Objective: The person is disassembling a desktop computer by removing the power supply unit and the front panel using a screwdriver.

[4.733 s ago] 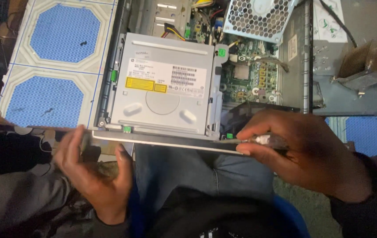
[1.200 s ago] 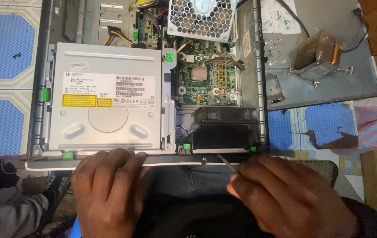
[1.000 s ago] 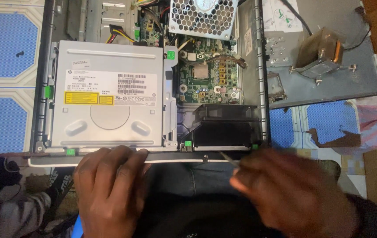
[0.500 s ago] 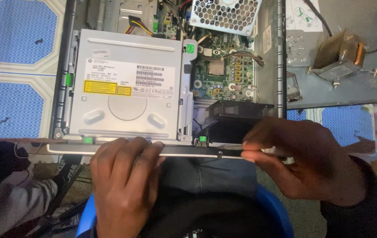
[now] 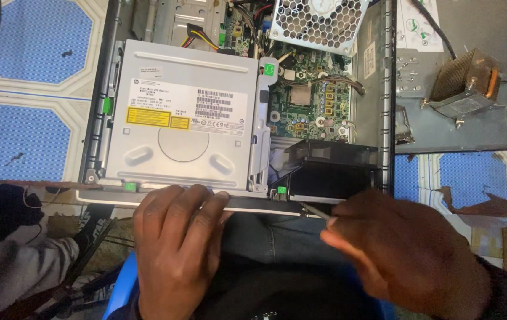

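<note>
An open desktop computer case [image 5: 384,89] lies flat before me, its front bezel [image 5: 253,203] nearest my lap. My left hand [image 5: 173,243] grips that bezel from below, fingers curled over its edge beneath the silver optical drive [image 5: 182,115]. My right hand [image 5: 407,255] holds a thin screwdriver [image 5: 315,211], its tip at the bezel's edge just under the black fan shroud [image 5: 330,169] and next to a green clip [image 5: 281,190]. The handle is hidden inside my fist.
A green motherboard [image 5: 310,101] and a perforated power supply [image 5: 315,21] sit inside the case. The removed grey side panel [image 5: 472,127] lies to the right with a heatsink [image 5: 464,80] on it. A blue patterned mat [image 5: 28,95] covers the floor on the left.
My right hand has dropped lower and turned, so the screwdriver shaft now points up-left at the bezel edge. The view has shifted slightly; my left hand keeps its grip.
</note>
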